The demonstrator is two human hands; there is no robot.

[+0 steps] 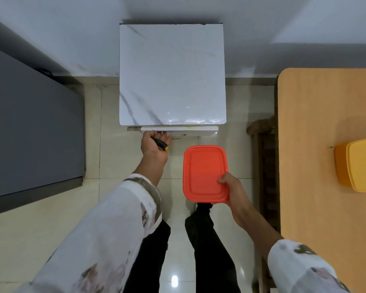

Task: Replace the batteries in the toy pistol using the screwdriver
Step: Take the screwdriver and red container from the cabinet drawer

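My left hand [153, 148] holds a screwdriver [161, 144] with a black and yellow handle, just below the front edge of the white marble-topped cabinet [171, 75]. My right hand [234, 190] grips the lower right corner of a red lidded plastic box [203, 172], thumb on the lid, held above the floor in front of me. No toy pistol or batteries show; the box's contents are hidden by the lid.
An orange table [317, 157] stands at the right with a yellow lidded container [357, 164] on it. A wooden chair [264, 157] sits beside that table. A dark grey surface [30, 134] fills the left. Glossy floor tiles [123, 161] lie below; my legs are at the bottom.
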